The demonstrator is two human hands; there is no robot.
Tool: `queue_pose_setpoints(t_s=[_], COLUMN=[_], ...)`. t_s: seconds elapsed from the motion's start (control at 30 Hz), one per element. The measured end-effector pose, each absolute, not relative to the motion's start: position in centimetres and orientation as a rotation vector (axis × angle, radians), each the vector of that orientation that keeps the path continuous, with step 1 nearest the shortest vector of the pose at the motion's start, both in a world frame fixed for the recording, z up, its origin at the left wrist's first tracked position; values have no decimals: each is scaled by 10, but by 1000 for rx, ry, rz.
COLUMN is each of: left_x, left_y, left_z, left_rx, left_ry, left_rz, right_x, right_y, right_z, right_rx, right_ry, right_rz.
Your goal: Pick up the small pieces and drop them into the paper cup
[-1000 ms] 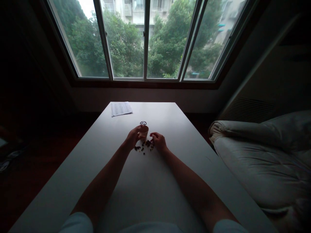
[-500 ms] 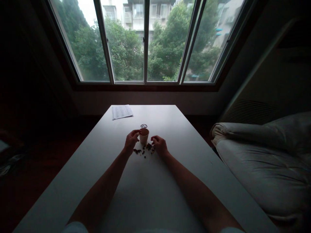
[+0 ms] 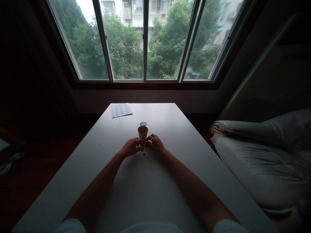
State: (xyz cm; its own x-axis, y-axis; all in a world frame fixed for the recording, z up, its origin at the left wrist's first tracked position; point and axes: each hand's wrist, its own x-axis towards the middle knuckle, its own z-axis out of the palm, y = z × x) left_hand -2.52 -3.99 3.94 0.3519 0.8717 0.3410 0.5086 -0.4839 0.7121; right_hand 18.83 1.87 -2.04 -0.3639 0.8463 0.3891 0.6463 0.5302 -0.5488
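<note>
While reaching in over a white table from the near side, held the fingers of the left hand partly curled, with thumb and fingertips apart, at the lower left of a pale paper cup. Bent the fingers of the right hand inward at the lower right of the cup, opening between them too small to make out. Could not tell, for either hand, whether touching the cup or gripping any small piece.

Had the cup upright between the hands and slightly beyond them, with mouth open upward, base partly hidden by fingers and contents too dark to read. Showed small dark pieces loose on the tabletop, just nearer than the cup and partly covered by the hands. Just beyond the cup, placed a round, dark-rimmed item.

Gave wide margins of tabletop to left and right of the hands, out to slanting side edges, with more surface between the cup and the far edge. Set a few printed sheets near the far left corner, well apart from the cup. Past the right edge, showed a padded grey seat; past the far edge, a wide window.
</note>
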Motion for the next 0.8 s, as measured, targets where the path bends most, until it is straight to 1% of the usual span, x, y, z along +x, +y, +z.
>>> queue_pose_setpoints(t_s=[0.3, 0.53, 0.8], left_x=[-37, -42, -35], left_y=[-35, -34, -36], left_z=[35, 30, 30], left_rx=[2312, 2425, 2455], left_ry=[1107, 1146, 1208], left_rz=[777, 390, 374], right_x=[182, 182, 182], right_y=[7, 4, 5], right_z=[-12, -10, -9], right_rx=[-1315, -1303, -1298], right_ry=[-2228, -2276, -2285], right_rz=[293, 245, 225])
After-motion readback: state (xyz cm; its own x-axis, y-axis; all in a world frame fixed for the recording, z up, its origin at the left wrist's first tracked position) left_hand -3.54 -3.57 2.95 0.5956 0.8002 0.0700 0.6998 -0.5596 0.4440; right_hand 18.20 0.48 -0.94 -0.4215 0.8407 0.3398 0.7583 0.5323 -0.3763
